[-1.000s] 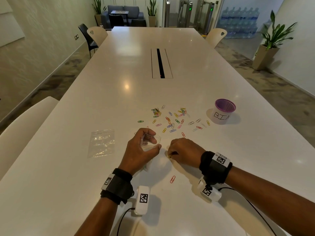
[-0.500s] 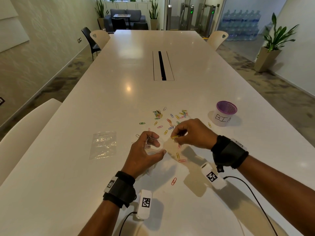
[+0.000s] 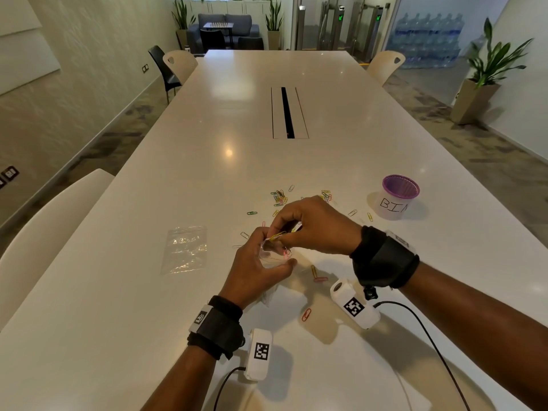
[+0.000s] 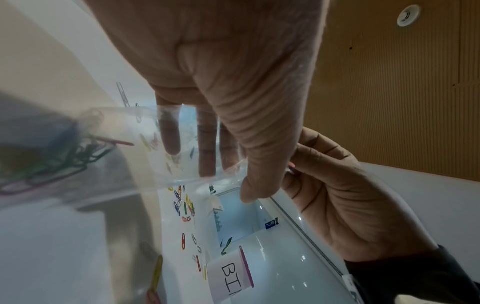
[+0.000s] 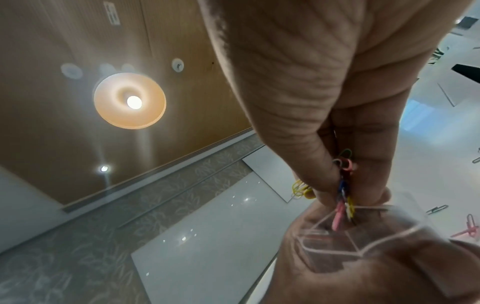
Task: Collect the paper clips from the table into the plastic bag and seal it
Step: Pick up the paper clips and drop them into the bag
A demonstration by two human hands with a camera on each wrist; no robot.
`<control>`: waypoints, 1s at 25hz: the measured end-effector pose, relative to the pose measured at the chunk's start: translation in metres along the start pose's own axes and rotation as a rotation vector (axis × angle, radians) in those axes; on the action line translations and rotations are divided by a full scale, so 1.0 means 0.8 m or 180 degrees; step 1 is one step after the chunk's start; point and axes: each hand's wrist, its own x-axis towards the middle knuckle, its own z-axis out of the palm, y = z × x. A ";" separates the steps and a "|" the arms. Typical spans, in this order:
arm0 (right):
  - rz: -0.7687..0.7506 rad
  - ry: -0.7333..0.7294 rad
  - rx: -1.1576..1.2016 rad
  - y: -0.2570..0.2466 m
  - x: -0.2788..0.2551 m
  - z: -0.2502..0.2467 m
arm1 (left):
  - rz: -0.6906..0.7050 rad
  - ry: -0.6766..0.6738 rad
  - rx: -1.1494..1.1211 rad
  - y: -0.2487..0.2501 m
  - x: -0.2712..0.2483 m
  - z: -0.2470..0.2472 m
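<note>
My left hand holds a clear plastic bag with its mouth spread wide, fingers curled round the rim. Several coloured clips lie in the bag's bottom. My right hand hovers right over the mouth and pinches a small bunch of coloured paper clips, their lower ends dipping into the bag. More loose paper clips lie scattered on the white table beyond my hands, and a few lie nearer, such as a red clip and a pink one.
A second clear bag lies flat to the left of my hands. A white cup with a purple rim marked BIN stands at the right. White chairs stand along the table's sides; a cable slot runs down its middle.
My right hand picked clips off the table near the left hand, rose, and moved over the bag's mouth. The left hand lifted the bag slightly and kept holding it.
</note>
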 end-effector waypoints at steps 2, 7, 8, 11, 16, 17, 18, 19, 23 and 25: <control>-0.0042 -0.0056 -0.0118 0.000 0.000 0.007 | -0.0037 0.0016 -0.0106 -0.001 -0.001 -0.001; 0.0067 0.0093 0.0002 0.000 -0.008 -0.004 | -0.0038 0.0012 -0.0037 -0.001 -0.002 -0.005; 0.0135 0.0190 0.0079 0.004 -0.010 -0.009 | -0.0042 0.0015 -0.0056 -0.001 -0.003 -0.005; 0.0501 0.0313 0.0127 0.027 -0.026 -0.014 | -0.0093 0.0052 -0.0192 0.001 -0.006 -0.011; 0.1240 -0.0721 -0.0940 0.076 -0.073 0.030 | -0.0176 0.0123 -0.0370 0.004 -0.013 -0.032; 0.1319 -0.0878 -0.1142 0.080 -0.081 0.042 | -0.0172 0.0151 -0.0390 0.005 -0.014 -0.037; 0.1357 -0.0956 -0.1293 0.082 -0.087 0.053 | -0.0158 0.0191 -0.0407 0.005 -0.015 -0.041; 0.1341 -0.0957 -0.1343 0.083 -0.091 0.064 | -0.0144 0.0233 -0.0416 0.005 -0.016 -0.046; 0.1152 -0.0556 -0.0870 0.075 -0.086 0.091 | -0.0171 0.0356 -0.0380 0.002 -0.018 -0.057; 0.1185 -0.0315 -0.0692 0.078 -0.074 0.096 | -0.0188 0.0391 -0.0323 0.001 -0.020 -0.060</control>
